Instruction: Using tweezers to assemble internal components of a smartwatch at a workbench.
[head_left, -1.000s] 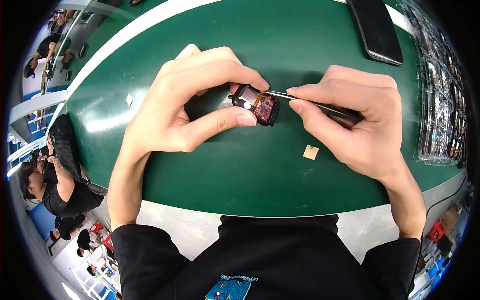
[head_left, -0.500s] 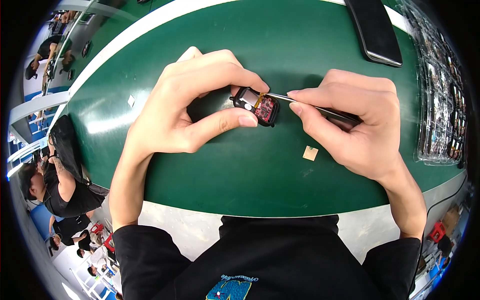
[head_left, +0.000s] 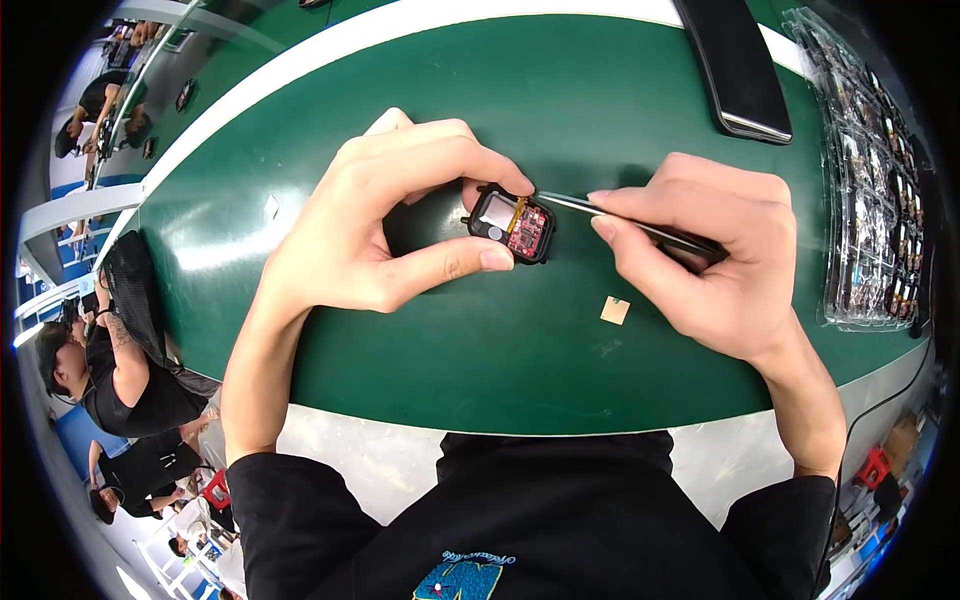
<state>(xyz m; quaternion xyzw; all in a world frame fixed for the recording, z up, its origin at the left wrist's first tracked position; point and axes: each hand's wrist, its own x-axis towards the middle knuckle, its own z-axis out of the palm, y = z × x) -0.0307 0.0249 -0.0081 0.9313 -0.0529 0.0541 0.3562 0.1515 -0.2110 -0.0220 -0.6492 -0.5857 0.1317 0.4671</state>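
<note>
Evidently, the small black device (head_left: 483,228) is the clock centre of this inspection: it sits over the green table (head_left: 450,375), circuit side up. The left hand (head_left: 345,235), at 9 o'clock, pinches it edgewise between thumb and index finger, presumably to steady it while leaving its face uncovered. Whether the device also rests on the table cannot be told.

The right hand (head_left: 735,235), at 3 o'clock, holds a slim metal tool (head_left: 567,202) in a narrow, pen-like grip, likely chosen for fine control. The tip lies at the device's 1 to 2 o'clock edge, close to the left index fingertip; contact cannot be confirmed.

Materials: the device has a rounded, matt black casing, a red circuit board (head_left: 527,240) and a smooth silvery rectangle (head_left: 497,211). The tabletop is smooth and reflects light. A flat tan square (head_left: 615,311) lies at 4 o'clock, a small pale chip (head_left: 271,208) at 9 o'clock beyond the left hand. A glossy black slab (head_left: 735,70) lies at 2 o'clock. Clear, crinkled plastic trays (head_left: 868,190), at 3 o'clock, contain small parts, presumably kept within the right hand's reach.
</note>
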